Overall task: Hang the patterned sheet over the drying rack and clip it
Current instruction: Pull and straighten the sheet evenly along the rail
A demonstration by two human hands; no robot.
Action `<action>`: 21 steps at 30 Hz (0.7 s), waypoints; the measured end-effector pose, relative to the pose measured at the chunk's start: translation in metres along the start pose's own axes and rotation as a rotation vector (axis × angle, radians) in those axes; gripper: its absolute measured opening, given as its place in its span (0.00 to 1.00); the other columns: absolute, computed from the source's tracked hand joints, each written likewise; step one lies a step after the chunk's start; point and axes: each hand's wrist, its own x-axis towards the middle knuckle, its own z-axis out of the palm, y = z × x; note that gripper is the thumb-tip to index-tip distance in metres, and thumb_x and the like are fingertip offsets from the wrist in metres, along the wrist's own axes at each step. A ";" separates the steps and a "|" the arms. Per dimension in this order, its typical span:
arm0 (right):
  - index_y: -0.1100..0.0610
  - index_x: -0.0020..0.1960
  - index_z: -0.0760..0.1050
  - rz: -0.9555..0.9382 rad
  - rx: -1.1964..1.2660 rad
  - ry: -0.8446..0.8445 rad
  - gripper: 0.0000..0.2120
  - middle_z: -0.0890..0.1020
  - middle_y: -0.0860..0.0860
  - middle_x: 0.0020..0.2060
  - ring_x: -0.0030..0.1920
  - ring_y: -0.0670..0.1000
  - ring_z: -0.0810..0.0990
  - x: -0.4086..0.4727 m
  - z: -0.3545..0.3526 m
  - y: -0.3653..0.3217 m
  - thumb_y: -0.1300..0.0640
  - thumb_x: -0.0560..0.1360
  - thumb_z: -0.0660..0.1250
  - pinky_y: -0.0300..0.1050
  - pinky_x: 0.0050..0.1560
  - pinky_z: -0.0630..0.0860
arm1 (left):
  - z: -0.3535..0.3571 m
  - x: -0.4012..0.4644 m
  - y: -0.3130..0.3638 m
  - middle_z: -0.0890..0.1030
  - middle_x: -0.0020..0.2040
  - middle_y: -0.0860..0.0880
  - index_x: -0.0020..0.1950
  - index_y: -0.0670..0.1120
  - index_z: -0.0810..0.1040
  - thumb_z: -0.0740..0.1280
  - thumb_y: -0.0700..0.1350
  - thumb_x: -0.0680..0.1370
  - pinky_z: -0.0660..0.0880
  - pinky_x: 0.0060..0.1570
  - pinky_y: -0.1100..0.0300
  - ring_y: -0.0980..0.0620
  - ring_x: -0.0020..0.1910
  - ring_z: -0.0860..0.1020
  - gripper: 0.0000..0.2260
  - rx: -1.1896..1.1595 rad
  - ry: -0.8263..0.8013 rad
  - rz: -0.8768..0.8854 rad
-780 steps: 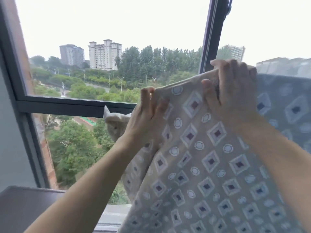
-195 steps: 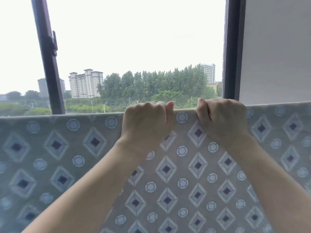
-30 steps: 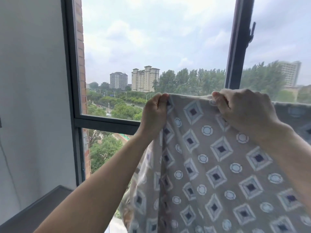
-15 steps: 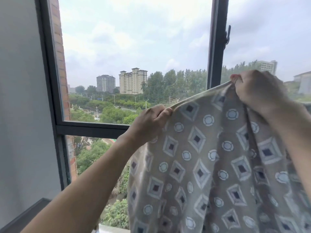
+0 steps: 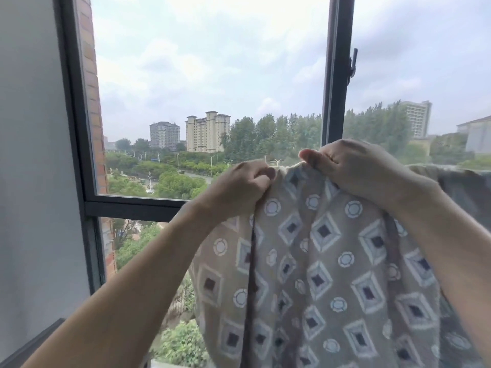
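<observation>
The patterned sheet (image 5: 318, 274) hung in folds before the window (image 5: 212, 102), its top edge gathered between both hands. The left hand (image 5: 239, 187) had its fingers curled tight, pinching the edge at the sheet's upper left corner. The right hand (image 5: 358, 168) gripped the same edge just beside it, fingers curled over the cloth and thumb stretched out toward the left hand. To the right, the sheet ran on along its top edge. No rack or clip was visible.
</observation>
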 end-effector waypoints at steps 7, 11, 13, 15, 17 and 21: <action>0.48 0.37 0.69 -0.120 0.002 0.036 0.24 0.75 0.42 0.32 0.35 0.41 0.74 -0.013 -0.005 0.004 0.29 0.74 0.51 0.40 0.35 0.67 | -0.017 -0.022 -0.033 0.75 0.33 0.42 0.44 0.40 0.82 0.65 0.42 0.80 0.69 0.31 0.54 0.47 0.29 0.71 0.10 -0.273 -0.116 -0.228; 0.48 0.47 0.75 -0.030 -0.003 0.052 0.29 0.81 0.46 0.40 0.41 0.49 0.79 -0.013 -0.002 -0.001 0.31 0.77 0.42 0.45 0.41 0.72 | -0.021 0.013 0.015 0.75 0.27 0.50 0.45 0.42 0.84 0.63 0.38 0.81 0.67 0.21 0.65 0.57 0.20 0.69 0.11 -0.156 0.025 -0.156; 0.49 0.47 0.76 0.000 -0.043 0.076 0.37 0.82 0.48 0.44 0.44 0.53 0.79 -0.013 0.001 0.000 0.30 0.76 0.35 0.46 0.42 0.71 | -0.016 0.036 0.040 0.77 0.28 0.48 0.44 0.40 0.84 0.65 0.38 0.80 0.68 0.21 0.66 0.59 0.20 0.71 0.10 -0.311 0.138 -0.106; 0.52 0.39 0.73 0.037 -0.094 0.099 0.38 0.80 0.49 0.38 0.39 0.53 0.78 -0.012 0.001 0.002 0.26 0.73 0.36 0.47 0.38 0.68 | -0.003 0.053 0.058 0.78 0.31 0.44 0.45 0.38 0.82 0.66 0.38 0.80 0.71 0.24 0.64 0.52 0.24 0.74 0.08 -0.656 0.210 -0.134; 0.53 0.36 0.71 0.057 -0.160 0.084 0.34 0.78 0.50 0.33 0.36 0.53 0.76 -0.013 0.000 0.001 0.26 0.73 0.43 0.47 0.35 0.66 | 0.013 0.061 0.066 0.78 0.36 0.42 0.47 0.36 0.81 0.66 0.40 0.80 0.75 0.33 0.55 0.47 0.33 0.76 0.08 -0.950 0.244 -0.197; 0.54 0.36 0.73 0.115 0.012 0.137 0.30 0.78 0.49 0.31 0.35 0.53 0.78 -0.023 -0.006 0.001 0.30 0.75 0.50 0.48 0.40 0.73 | 0.018 0.052 0.049 0.77 0.37 0.41 0.47 0.35 0.78 0.65 0.49 0.81 0.77 0.38 0.50 0.45 0.34 0.75 0.16 -0.800 0.117 -0.216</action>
